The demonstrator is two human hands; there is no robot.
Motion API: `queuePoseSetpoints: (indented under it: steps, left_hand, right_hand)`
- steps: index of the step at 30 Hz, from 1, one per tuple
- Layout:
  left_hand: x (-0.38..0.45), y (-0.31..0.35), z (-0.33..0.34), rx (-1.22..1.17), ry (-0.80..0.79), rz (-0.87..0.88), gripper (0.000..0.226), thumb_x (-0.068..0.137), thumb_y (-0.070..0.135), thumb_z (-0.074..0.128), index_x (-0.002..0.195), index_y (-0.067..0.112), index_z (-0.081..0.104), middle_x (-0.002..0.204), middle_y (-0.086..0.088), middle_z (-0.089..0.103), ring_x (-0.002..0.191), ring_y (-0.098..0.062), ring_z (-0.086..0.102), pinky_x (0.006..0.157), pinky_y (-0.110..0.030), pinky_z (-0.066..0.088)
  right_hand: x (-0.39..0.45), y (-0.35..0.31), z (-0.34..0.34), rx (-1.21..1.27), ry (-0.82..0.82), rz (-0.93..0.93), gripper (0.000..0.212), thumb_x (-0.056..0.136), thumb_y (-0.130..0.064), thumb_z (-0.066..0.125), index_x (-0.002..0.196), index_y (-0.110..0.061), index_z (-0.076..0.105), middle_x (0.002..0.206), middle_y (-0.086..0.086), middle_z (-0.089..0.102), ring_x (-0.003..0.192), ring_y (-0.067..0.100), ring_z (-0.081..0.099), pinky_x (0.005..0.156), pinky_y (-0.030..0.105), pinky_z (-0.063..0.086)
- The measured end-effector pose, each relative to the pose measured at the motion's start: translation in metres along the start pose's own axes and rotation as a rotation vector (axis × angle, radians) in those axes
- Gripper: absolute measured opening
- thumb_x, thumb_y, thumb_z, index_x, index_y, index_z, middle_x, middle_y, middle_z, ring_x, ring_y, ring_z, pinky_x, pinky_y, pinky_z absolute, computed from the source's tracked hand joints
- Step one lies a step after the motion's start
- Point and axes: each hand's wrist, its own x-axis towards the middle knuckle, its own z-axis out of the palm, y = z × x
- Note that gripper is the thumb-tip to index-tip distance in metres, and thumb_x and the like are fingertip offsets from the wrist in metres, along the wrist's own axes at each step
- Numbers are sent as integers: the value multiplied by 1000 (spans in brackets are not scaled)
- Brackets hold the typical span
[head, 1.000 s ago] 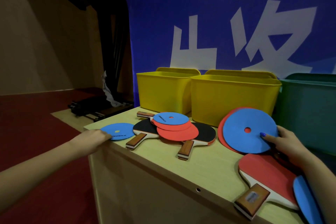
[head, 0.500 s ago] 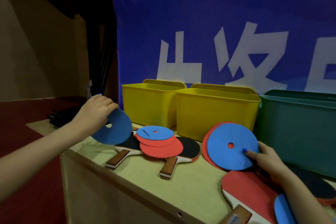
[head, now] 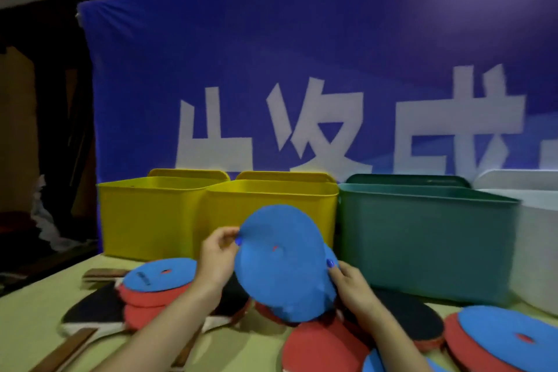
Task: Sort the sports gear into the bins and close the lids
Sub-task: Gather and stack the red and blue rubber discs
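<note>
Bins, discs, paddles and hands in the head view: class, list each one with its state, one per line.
left yellow bin: open, upright
right yellow bin: open, upright
green bin: open, upright
white bin: open
blue disc: lifted, tilted
left hand: pinches blue disc
right hand: holds blue disc
black paddle: flat on table

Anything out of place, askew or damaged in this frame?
Nothing looks damaged or spilled. The gear is simply unsorted: paddles and red and blue discs lie overlapping on the table. Both hands hold a blue disc tilted before the yellow bins. All bins are open.
</note>
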Motion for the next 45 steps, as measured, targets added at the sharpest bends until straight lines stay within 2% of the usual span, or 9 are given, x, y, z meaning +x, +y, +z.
queuePoseSetpoints:
  steps: [4,7,9,12,15,24,32,41,45]
  left_hand:
    - [-2,-66,43,-97,15,-209,34,83,-20,53,74,13,55,85,-12,63,78,-22,53,51,-6,43]
    - [0,-76,51,-2,-61,-172,33,82,-18,56,75,14,57,88,-14,64,86,-25,55,57,-4,43]
    - [2,-76,46,102,-93,-112,34,84,-12,58,77,20,59,85,-2,66,89,-27,59,65,-6,46]
    - [0,-76,34,334,-144,6,13,82,30,53,84,34,66,96,4,71,100,-24,63,88,-37,49]
    - [-1,-70,28,573,-153,125,47,73,29,36,108,25,67,113,0,68,111,-24,57,96,-45,42]
    - [-39,-54,36,632,-320,305,42,73,22,37,104,21,66,109,6,65,104,-17,59,92,-40,43]
    - [-24,-18,-15,766,-341,581,40,77,34,34,98,22,66,102,11,65,98,-3,53,80,-23,30]
    - [71,-49,-121,1473,-591,67,34,91,16,49,122,21,62,131,2,59,121,-17,52,97,-29,42]
    - [72,-50,-121,1611,-659,94,34,89,24,47,117,27,64,126,4,62,115,-18,56,93,-29,46]
  right_hand:
    - [6,0,1,56,8,55,56,99,-46,25,78,-15,67,62,-7,66,55,-3,58,46,11,41]
    - [12,1,-5,144,-45,27,23,89,-35,63,96,-14,69,89,0,74,82,11,69,62,20,52]
    - [16,8,-11,115,-57,4,36,64,-17,81,96,-13,65,90,1,74,79,11,70,64,25,54]
    - [22,16,-14,47,-29,-12,34,70,0,76,99,-8,61,90,1,70,70,7,67,59,22,53]
    - [23,16,-11,29,-12,-27,26,79,6,68,100,-8,58,90,4,68,65,6,65,53,18,50]
    - [19,12,-9,11,-29,17,31,84,-1,65,112,-6,53,94,11,63,43,-1,58,36,13,41]
    - [13,8,-6,26,-35,22,32,83,-2,67,112,-5,54,93,5,65,63,9,66,40,14,44]
    - [14,7,-7,0,-37,-4,35,81,-6,70,112,-10,54,101,7,66,85,17,65,53,17,54]
    - [13,6,-6,-24,-54,-1,35,82,-8,69,113,-13,53,95,-1,65,83,16,65,53,21,54]
